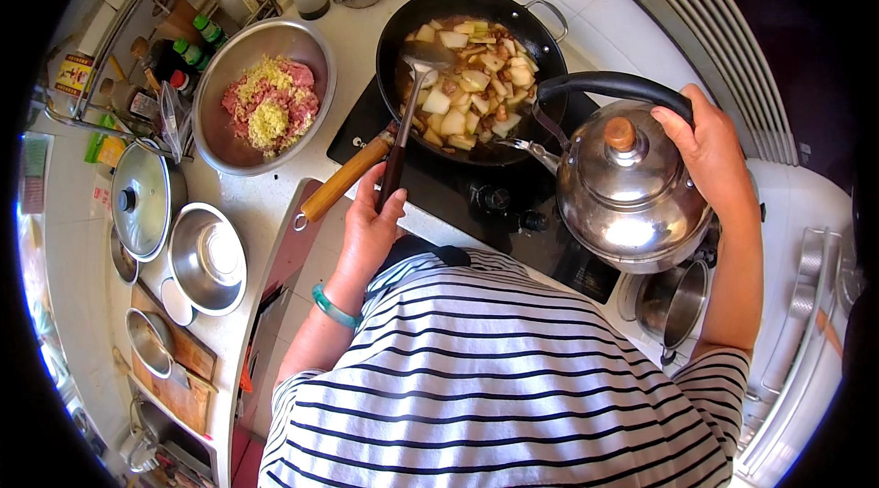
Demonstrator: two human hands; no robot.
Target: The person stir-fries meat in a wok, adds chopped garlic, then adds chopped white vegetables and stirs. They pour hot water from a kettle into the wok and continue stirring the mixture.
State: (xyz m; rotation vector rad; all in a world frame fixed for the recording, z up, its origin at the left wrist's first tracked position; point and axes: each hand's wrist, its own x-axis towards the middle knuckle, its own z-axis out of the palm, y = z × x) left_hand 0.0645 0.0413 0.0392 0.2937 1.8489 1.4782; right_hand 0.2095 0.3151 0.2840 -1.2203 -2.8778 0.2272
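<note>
My right hand (712, 149) is wrapped round the black handle of a shiny steel kettle (609, 200) with a brown lid knob. The kettle is lifted over the right burner area, and its spout points at the near right rim of a black wok (392, 35). In the wok, pale chunks of vegetable (474, 80) and small brown pieces lie in brownish liquid. My left hand (368, 224) is closed on the dark handle of a spatula (400, 151), whose metal head rests among the chunks. The wok's wooden handle (348, 175) sticks out just beside that hand.
A steel bowl (208, 142) of raw minced meat with chopped yellowish bits stands left of the wok. Bottles (192, 53) fill a rack behind it. A lidded pot (146, 200), an unfilled bowl (197, 282) and a cutting board (197, 355) line the left counter. Below the kettle sits a small pot (673, 305).
</note>
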